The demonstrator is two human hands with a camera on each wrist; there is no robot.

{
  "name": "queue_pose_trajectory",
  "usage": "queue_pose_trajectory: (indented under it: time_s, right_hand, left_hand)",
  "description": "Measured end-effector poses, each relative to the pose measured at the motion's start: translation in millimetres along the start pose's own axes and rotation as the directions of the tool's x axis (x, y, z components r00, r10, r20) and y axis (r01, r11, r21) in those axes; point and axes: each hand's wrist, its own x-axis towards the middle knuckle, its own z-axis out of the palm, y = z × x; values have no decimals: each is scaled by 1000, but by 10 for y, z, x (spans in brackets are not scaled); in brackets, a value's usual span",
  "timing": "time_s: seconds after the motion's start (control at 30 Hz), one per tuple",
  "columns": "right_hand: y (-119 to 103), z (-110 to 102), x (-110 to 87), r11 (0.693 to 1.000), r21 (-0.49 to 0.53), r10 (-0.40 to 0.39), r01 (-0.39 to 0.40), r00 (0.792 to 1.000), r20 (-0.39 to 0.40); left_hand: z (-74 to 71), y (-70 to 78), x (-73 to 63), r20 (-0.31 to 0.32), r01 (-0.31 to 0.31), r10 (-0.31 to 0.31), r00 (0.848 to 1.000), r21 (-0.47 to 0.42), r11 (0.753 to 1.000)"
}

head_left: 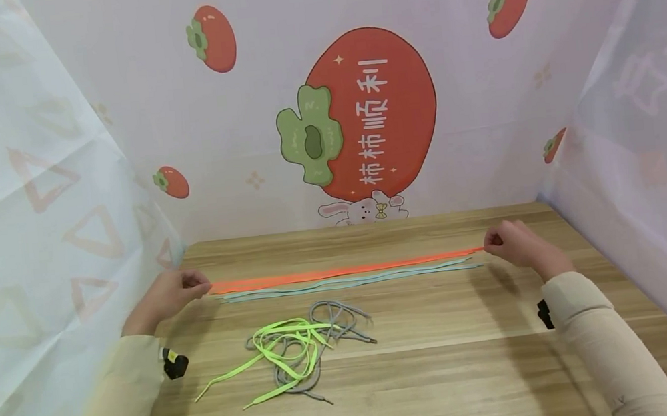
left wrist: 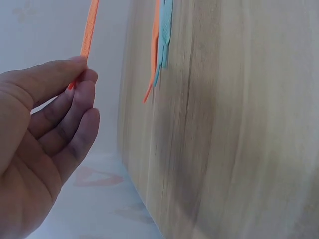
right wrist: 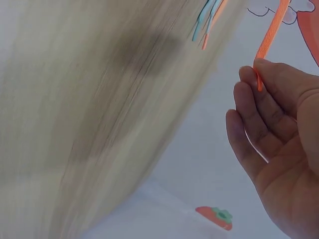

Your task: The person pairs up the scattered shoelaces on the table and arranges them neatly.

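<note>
I get vivid orange laces (head_left: pixel 292 279) and pale turquoise laces (head_left: pixel 317 288) at six o'clock, neon yellow-green laces (head_left: pixel 279 391) and grey laces (head_left: pixel 358 336) toward seven, brown wood grain across the table (head_left: pixel 423 387), cream sleeves (head_left: pixel 599 336) at four and eight, and red persimmons (head_left: pixel 404 127) with green leaves patterning the whitish backdrop (head_left: pixel 472 148) at twelve.

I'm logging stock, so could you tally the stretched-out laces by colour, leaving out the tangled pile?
Orange laces: 2 (one held at its ends by the left hand and right hand, one lying beside the blue)
Light blue laces: 2
Total: 4
</note>
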Motion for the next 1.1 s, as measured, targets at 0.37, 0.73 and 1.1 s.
queue_pose_trajectory:
  time_s: [0.37,0.73,1.1]
  right_hand:
    - [24,110,211,999,-5,49,-49,998,-42]
    - [16,249,370,996,20,93,-92,995,-39]
    - [0,249,366,990,16,139,-138,989,-40]
  left_hand:
    - [114,-16,240,-42,15,-15,999,12,1000]
    - [149,67,271,-33,70,-69,997,18,997]
    - [175,27,351,-43,74,-72,996,43,996]
